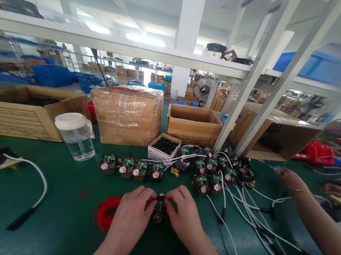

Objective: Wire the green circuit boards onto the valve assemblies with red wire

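A small black unit with a green circuit board and a round metal part (158, 216) stands on the green table between my hands. My left hand (136, 209) is closed, with thumb and forefinger pinching at the unit's upper left edge. From the other side, the fingertips of my right hand (184, 213) close on its upper right edge. A brass-coloured bit shows at its top; the fingers hide much of the rest. Beside my left wrist lies a bundle of red wire (105, 213). Beyond my hands, several similar units (140, 169) sit in a row.
More circuit-board units (211, 165) with white cables (245, 202) crowd the right. A small box of black parts (164, 146), a water jug (75, 137) and cardboard boxes (126, 115) stand behind. A cabled part (3, 157) lies left. At far right are a co-worker's hands (293, 181).
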`<state>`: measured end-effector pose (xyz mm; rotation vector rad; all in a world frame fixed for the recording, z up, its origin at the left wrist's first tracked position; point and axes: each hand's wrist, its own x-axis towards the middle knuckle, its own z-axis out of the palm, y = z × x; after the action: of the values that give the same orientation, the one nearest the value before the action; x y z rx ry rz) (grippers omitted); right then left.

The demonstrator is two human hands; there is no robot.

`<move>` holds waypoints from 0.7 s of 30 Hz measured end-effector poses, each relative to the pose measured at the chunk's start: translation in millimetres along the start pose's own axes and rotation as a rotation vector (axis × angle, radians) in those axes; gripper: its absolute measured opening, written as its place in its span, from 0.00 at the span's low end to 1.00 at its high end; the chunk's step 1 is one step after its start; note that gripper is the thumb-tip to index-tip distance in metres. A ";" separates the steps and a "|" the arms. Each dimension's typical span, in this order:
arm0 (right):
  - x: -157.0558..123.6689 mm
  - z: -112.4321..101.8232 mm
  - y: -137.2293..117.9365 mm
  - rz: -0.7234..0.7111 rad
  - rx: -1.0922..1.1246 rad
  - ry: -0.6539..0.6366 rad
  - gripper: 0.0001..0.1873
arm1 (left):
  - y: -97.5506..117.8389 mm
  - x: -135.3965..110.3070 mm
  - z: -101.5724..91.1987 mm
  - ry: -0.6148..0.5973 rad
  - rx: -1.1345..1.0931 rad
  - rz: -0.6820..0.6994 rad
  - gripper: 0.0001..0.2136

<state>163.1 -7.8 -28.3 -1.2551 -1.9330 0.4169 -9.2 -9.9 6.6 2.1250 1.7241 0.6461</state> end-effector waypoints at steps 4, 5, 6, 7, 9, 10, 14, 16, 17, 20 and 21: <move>-0.1 1.9 1.3 0.041 0.026 0.013 0.11 | -1.1 1.3 2.4 0.000 -0.021 0.002 0.06; 0.0 2.1 1.5 0.052 0.036 0.015 0.11 | -1.5 1.6 3.2 0.003 -0.036 -0.007 0.06; 0.1 2.2 1.6 0.063 0.048 0.017 0.11 | -1.9 1.8 3.9 0.009 -0.052 -0.020 0.06; 0.2 2.2 1.7 0.073 0.059 0.016 0.11 | -2.3 2.0 4.5 0.012 -0.069 -0.034 0.06; 0.2 2.2 2.2 0.087 0.080 0.011 0.11 | -2.8 2.4 5.2 0.011 -0.099 -0.058 0.07; 0.0 2.2 2.5 0.093 0.087 0.009 0.11 | -2.9 2.8 5.1 0.005 -0.113 -0.065 0.08; -1.2 2.4 3.9 0.101 0.112 0.006 0.11 | -3.2 5.7 3.0 -0.010 -0.164 -0.090 0.08; -1.7 2.2 4.3 0.110 0.122 0.007 0.11 | -3.7 7.3 1.8 -0.013 -0.181 -0.095 0.08; -1.9 2.0 4.3 0.117 0.128 0.006 0.11 | -4.0 7.9 1.3 -0.015 -0.188 -0.096 0.07; -1.3 0.2 3.9 0.133 0.161 -0.003 0.12 | -4.6 8.4 0.5 -0.016 -0.210 -0.095 0.07; -0.7 -0.7 3.7 0.135 0.180 -0.006 0.12 | -4.6 8.3 0.5 -0.018 -0.216 -0.096 0.07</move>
<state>166.1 -6.8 -30.5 -1.2708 -1.7776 0.6496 -11.4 -0.8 5.0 1.8844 1.6543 0.7473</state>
